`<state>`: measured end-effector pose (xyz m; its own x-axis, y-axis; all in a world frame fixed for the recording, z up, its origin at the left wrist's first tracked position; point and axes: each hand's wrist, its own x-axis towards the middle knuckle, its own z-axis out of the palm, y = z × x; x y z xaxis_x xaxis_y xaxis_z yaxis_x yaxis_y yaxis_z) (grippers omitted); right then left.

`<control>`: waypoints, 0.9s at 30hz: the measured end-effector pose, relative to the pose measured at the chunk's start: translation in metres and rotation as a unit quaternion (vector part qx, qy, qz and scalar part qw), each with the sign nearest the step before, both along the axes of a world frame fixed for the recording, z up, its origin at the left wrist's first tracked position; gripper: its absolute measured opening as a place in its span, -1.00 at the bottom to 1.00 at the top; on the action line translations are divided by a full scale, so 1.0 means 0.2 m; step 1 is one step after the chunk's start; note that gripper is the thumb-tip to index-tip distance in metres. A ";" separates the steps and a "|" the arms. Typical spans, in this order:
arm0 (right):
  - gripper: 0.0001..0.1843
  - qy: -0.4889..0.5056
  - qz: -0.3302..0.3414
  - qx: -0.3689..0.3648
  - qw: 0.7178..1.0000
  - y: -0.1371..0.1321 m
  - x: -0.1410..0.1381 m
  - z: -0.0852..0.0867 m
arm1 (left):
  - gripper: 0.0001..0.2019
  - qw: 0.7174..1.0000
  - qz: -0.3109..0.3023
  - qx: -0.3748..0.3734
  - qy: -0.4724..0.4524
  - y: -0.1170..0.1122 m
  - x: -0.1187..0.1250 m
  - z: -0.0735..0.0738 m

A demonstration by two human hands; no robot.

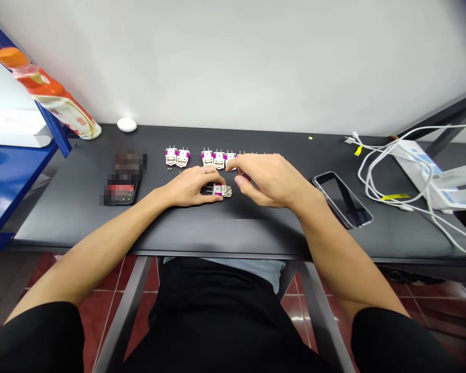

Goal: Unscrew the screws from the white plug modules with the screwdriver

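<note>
My left hand (194,186) is closed round a small white-and-purple plug part (219,190), its thumb and fingers on either side. The part lies on its side on the black table, metal pins pointing left. My right hand (267,178) is just to the right, fingers pinched together. From that pinch a thin dark rod-like tool (230,187) reaches down to the part's right end; its exact kind is hard to make out. Behind my hands stands a row of similar plug parts (218,159), its right portion partly hidden by my right hand. Another pair (183,157) stands further left.
Tiny screws (169,168) lie before the left pair. A phone (342,199) rests near my right forearm, with tangled white cables (373,171) and a white box (423,171) beyond. On the left are a blurred-out dark object (124,178), a white oval item (127,124) and an orange-capped bottle (58,98).
</note>
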<state>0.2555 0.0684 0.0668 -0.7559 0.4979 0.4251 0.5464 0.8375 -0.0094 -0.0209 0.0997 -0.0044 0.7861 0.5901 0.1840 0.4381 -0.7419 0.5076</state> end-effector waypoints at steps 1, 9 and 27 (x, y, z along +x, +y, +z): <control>-0.73 -0.008 -0.014 0.000 1.000 0.00 0.00 0.00 | -0.58 1.000 -0.001 0.001 -0.001 0.00 0.00 0.00; -0.64 0.035 0.047 0.002 0.998 -0.01 0.00 0.01 | -0.59 1.000 0.000 0.004 -0.011 0.00 0.00 0.00; -0.72 -0.006 -0.031 -0.014 0.999 -0.01 0.00 0.01 | -0.58 1.000 -0.004 0.006 -0.008 0.00 0.00 0.00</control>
<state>0.2562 0.0659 0.0687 -0.7279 0.5561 0.4011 0.5977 0.8013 -0.0264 -0.0206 0.1001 -0.0051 0.7874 0.5819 0.2033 0.4249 -0.7514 0.5049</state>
